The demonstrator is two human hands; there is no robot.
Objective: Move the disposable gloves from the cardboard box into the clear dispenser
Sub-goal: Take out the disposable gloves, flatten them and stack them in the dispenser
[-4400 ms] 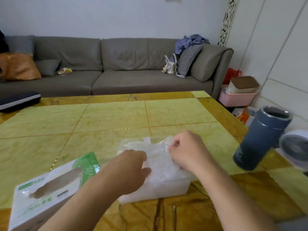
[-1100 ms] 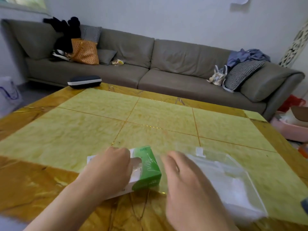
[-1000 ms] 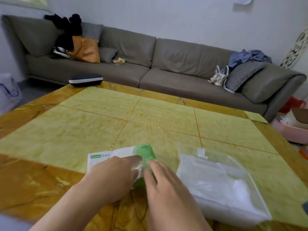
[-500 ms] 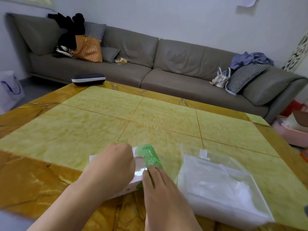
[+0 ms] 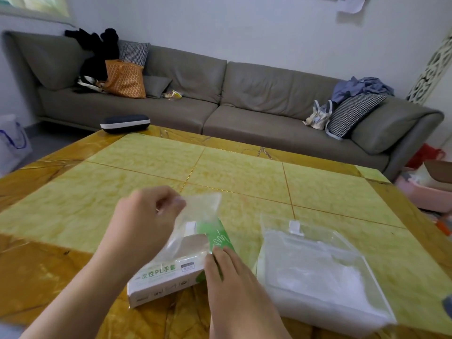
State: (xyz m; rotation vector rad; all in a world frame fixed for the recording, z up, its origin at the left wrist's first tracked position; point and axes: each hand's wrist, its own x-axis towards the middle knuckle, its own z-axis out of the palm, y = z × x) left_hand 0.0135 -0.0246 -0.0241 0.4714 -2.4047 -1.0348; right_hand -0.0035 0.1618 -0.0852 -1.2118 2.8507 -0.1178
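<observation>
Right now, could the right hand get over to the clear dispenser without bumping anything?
Probably yes. The right hand rests flat on the cardboard box, with the clear dispenser just to its right, and only bare table between them. The left hand pinches a glove on the far side.

We saw soft, even daylight, moderately bright, with a window patch [image 5: 44, 4] glowing at the upper left. Shadows were weak: only faint dark under the cardboard box [image 5: 168, 275] and the clear dispenser [image 5: 318, 272] on the table [image 5: 146, 172]. The glossy tabletop gave a mild sheen, no harsh glare. The left hand [image 5: 144, 221] and the glove [image 5: 198, 216] it pinched were motion-blurred; the right hand [image 5: 234, 285] was slightly soft. Wide-angle distortion bent the sofa [image 5: 256, 99] and the wall lines toward the edges. The far corners looked smeared.
</observation>
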